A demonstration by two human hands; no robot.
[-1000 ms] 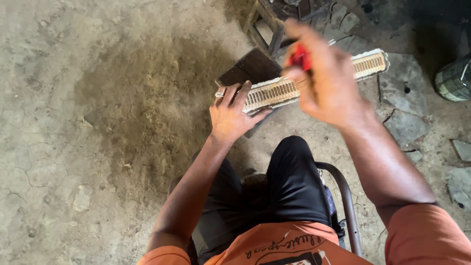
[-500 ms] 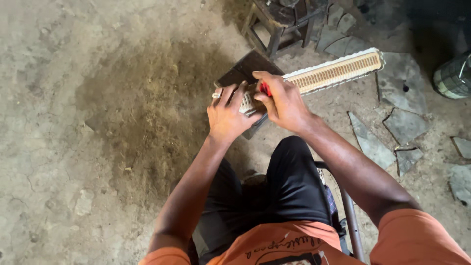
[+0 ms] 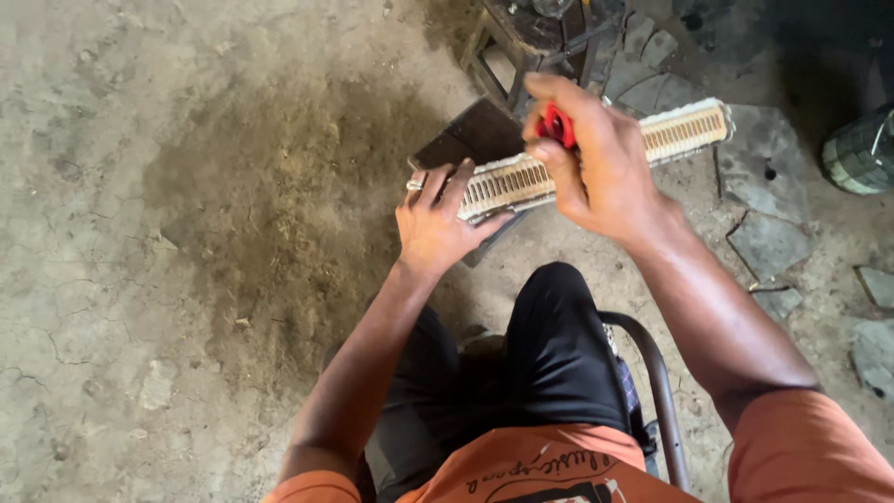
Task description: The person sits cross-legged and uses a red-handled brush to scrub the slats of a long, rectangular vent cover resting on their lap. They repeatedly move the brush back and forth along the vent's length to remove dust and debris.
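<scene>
The right hand (image 3: 601, 158) is closed around a small red-handled tool (image 3: 557, 124), pinched between thumb and forefinger so that only a bit of red shows; its working end is hidden behind the fingers. The hand is raised above a long slatted metal block (image 3: 684, 129), pale along its edges with rows of narrow brownish slots, and whether the tool touches it cannot be told. The left hand (image 3: 436, 219) presses on the near end of that block, fingers spread over the top and thumb underneath, a ring (image 3: 414, 184) on one finger. The block lies slanted, its near end resting on a dark wooden board (image 3: 470, 135) and its far end pointing up and to the right over broken grey slabs (image 3: 768, 237). Both forearms reach forward from orange sleeves, the right one bent higher than the left. The person sits on a metal-framed chair (image 3: 661, 391), black trousers between the arms. A small wooden stool (image 3: 521, 42) stands beyond the board on the cracked dirt floor (image 3: 186, 233), and a greenish round container (image 3: 861, 154) sits at the right edge, its contents not visible
</scene>
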